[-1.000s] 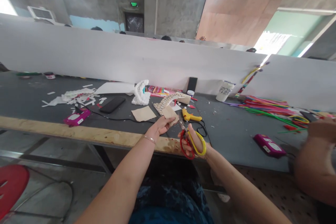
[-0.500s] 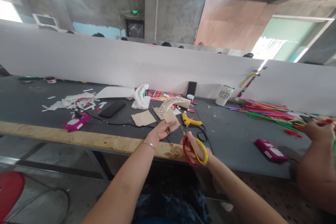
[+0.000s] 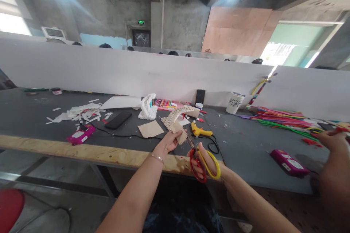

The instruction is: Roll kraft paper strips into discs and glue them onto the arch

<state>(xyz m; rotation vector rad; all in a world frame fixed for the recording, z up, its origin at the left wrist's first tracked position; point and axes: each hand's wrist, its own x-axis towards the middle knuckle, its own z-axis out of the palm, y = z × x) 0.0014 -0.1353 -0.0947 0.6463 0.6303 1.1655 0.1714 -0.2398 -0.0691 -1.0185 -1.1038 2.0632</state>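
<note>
My left hand [image 3: 170, 141] pinches a small piece of brown cardboard [image 3: 179, 132] above the table's front edge. In my right hand [image 3: 203, 162] is a pair of scissors [image 3: 197, 164] with one red and one yellow handle loop; its blades are at the right edge of the cardboard. Another flat cardboard piece [image 3: 150, 129] lies left of my left hand. Just beyond the hands stands a curved beige piece covered in small lumps [image 3: 175, 114], with a white crescent-shaped fluffy piece [image 3: 148, 107] to its left. A yellow glue gun [image 3: 201, 130] rests beyond the scissors.
White paper scraps [image 3: 82, 112], a black phone [image 3: 118, 120] and a magenta box [image 3: 81, 134] lie to the left. A white cup [image 3: 234, 102], colourful pipe cleaners [image 3: 284, 118] and a second magenta box [image 3: 289, 163] are right. Another person's hand [image 3: 335, 139] shows at far right.
The view has tilted up slightly, so the table sits lower in the picture. The scissors' handles look spread a little wider. Both hands keep their hold.
</note>
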